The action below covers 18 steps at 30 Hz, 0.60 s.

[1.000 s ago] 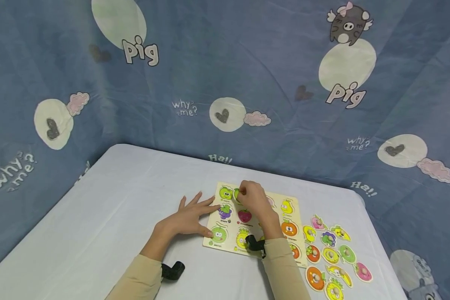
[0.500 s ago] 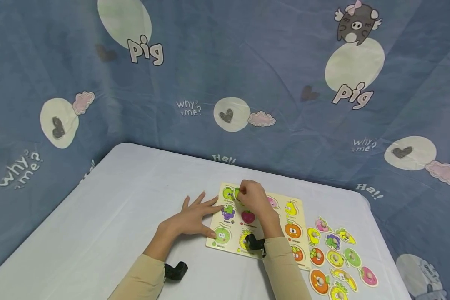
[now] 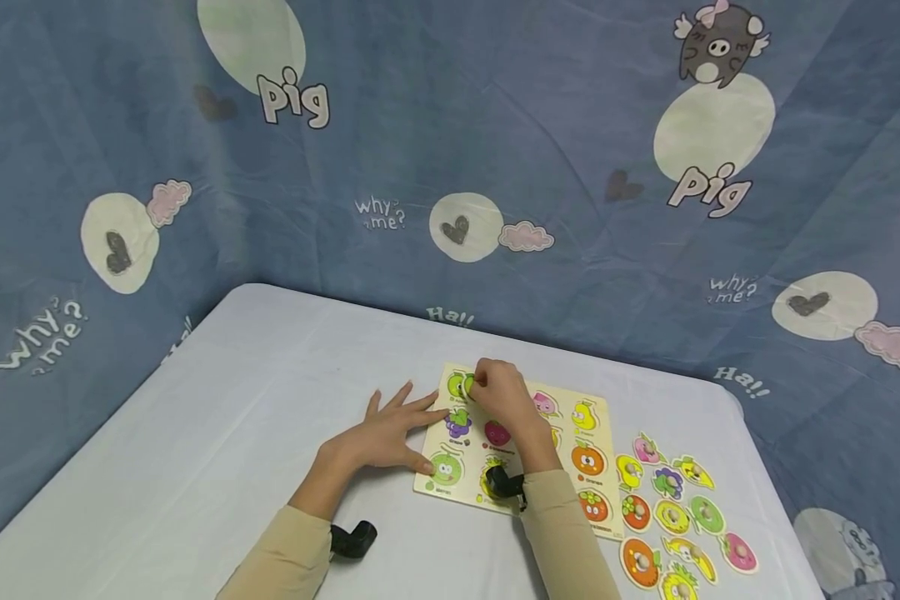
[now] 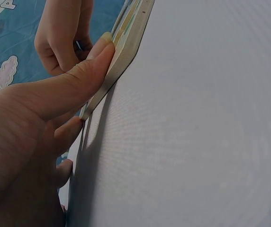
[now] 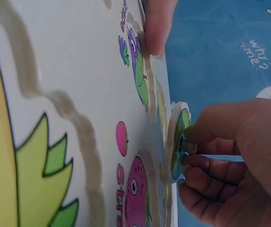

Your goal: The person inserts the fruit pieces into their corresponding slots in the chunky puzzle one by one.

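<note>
A wooden fruit puzzle board (image 3: 471, 454) lies on the table with printed fruit shapes. My left hand (image 3: 386, 432) spreads over its left edge, index fingertip beside the grape picture (image 3: 458, 424) and thumb by the melon picture (image 3: 446, 469). In the left wrist view the thumb (image 4: 97, 56) rests on the board's rim, fingers straight. With my right hand (image 3: 506, 400) I pinch a green fruit puzzle piece (image 5: 172, 142) by its knob. The piece is tilted, close over the board's upper left, partly covering the apple picture (image 3: 456, 385). My fingers hide much of its face.
Several loose knobbed fruit pieces lie right of the board, among them an orange (image 3: 640, 562), a banana (image 3: 690, 557), a green piece (image 3: 707, 514) and a strawberry (image 3: 738, 552). A white cloth (image 3: 307, 358) covers the table. A blue printed curtain (image 3: 390, 125) hangs behind.
My right hand has shifted slightly left with the green puzzle piece, toward the apple picture, uncovering more of the board's pink picture. The left hand stays at the board's edge. The head view shifted slightly.
</note>
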### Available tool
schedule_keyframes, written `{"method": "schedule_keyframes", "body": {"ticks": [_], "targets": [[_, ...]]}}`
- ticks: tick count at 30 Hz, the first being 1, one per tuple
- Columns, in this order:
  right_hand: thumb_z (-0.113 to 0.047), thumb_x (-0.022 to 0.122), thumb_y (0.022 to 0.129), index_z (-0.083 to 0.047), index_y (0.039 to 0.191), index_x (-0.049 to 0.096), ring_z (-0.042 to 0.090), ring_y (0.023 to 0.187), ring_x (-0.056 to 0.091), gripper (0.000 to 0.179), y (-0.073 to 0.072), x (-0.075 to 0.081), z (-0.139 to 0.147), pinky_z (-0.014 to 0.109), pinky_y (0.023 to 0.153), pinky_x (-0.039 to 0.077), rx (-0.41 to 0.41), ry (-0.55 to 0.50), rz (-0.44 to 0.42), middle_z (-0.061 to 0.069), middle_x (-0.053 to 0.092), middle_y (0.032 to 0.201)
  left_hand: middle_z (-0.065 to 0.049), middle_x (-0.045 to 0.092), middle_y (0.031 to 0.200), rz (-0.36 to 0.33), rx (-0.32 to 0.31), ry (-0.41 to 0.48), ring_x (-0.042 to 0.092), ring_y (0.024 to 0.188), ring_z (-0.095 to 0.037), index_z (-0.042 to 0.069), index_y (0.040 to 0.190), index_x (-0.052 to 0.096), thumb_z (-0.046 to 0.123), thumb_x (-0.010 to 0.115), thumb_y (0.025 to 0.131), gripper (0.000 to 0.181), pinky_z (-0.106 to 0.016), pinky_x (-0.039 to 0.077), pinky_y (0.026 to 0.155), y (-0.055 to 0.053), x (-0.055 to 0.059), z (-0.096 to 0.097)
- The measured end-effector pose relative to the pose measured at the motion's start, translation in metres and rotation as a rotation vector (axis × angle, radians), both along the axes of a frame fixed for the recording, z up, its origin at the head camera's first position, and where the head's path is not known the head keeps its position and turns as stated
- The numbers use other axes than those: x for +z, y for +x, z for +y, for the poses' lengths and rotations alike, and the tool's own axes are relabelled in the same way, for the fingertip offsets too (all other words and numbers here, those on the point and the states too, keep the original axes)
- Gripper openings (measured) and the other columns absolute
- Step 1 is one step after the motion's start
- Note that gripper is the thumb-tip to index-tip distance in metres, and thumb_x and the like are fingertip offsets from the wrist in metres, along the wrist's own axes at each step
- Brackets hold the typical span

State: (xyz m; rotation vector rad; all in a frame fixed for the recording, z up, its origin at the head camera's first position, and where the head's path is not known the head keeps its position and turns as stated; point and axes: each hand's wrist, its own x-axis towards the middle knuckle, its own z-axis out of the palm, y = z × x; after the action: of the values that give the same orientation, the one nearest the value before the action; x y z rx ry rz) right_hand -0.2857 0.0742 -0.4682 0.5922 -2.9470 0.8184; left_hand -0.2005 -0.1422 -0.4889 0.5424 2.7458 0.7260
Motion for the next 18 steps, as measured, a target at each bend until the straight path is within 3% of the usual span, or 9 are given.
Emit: {"method": "schedule_keyframes", "body": {"ticks": [11, 18], "targets": [[-0.01, 0.064, 0.09, -0.012, 0.077, 0.056, 0.013, 0.062, 0.044, 0.015, -0.003, -0.0073, -0.0067, 0.025, 0.057, 0.037, 0.004, 0.033, 0.01, 0.001, 0.053, 0.07, 0.006, 0.025, 0.165, 0.016, 0.0, 0.012, 0.001, 0.157, -0.035, 0.036, 0.148, 0.046, 0.057, 0.083, 0.07, 0.089, -0.073, -0.006, 0.117, -0.0007, -0.0006, -0.0004], [-0.007, 0.062, 0.089, -0.011, 0.074, 0.052, 0.013, 0.058, 0.037, 0.019, -0.0057, -0.0064, -0.0105, 0.025, 0.054, 0.033, 0.002, 0.019, 0.02, 0.002, 0.045, 0.065, 0.007, 0.024, 0.166, 0.011, 0.003, 0.002, 0.0, 0.157, -0.033, 0.037, 0.149, 0.045, 0.057, 0.082, 0.07, 0.089, -0.073, -0.006, 0.117, -0.0009, -0.0004, 0.0]]}}
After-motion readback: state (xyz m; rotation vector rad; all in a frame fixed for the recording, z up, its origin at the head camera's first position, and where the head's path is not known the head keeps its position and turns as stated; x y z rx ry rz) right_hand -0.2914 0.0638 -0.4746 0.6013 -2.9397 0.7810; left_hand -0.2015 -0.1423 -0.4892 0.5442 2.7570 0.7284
